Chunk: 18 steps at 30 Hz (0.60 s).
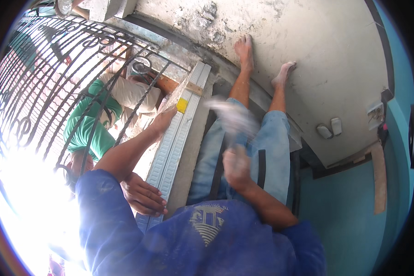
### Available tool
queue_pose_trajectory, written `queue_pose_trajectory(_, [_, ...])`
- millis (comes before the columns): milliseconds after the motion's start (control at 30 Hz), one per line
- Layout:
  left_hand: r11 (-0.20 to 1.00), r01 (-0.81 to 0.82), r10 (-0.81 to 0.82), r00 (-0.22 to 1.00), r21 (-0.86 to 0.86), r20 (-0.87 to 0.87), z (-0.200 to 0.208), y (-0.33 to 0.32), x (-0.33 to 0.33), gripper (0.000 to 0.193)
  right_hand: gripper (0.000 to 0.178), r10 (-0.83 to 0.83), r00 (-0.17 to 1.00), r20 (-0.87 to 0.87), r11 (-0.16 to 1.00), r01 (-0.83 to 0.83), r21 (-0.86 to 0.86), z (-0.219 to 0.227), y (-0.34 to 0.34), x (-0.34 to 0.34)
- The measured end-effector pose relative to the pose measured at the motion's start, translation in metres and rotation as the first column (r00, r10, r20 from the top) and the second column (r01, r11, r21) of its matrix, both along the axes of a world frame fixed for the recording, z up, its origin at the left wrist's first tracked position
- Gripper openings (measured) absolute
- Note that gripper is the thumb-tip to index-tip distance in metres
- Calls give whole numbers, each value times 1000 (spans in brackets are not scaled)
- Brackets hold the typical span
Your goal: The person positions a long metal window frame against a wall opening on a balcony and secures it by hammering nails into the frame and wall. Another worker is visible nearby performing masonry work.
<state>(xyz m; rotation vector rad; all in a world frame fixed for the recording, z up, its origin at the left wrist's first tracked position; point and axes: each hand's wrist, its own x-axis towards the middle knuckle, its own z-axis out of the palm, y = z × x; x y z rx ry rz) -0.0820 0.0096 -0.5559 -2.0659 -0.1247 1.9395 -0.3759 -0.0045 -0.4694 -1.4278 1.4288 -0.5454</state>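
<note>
My left hand rests against the edge of a long pale metal straightedge with a yellow marker, which lies along a grey strip of wall edge. A second hand grips the straightedge lower down, under my left arm; I cannot tell whose it is. My right hand is closed around the handle of a pale tool, blurred by motion, above my jeans. My bare feet stand on the concrete floor.
A black wrought-iron gate curves along the left. Behind it crouches a person in a green shirt. A pair of grey sandals lies on the concrete. A blue wall with a leaning wooden board fills the right.
</note>
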Motion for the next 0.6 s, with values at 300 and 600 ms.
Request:
queue_pose_trajectory(300, [990, 33, -39, 998, -134, -44, -2, 4, 0, 53, 29, -636, 719, 280, 719, 419, 555, 7, -29, -42])
queue_pose_trajectory(600, [946, 125, -171, 976, -298, -134, -12, 26, 9, 54, 34, -95, 991, 98, 882, 38, 470, -21, -14, -3])
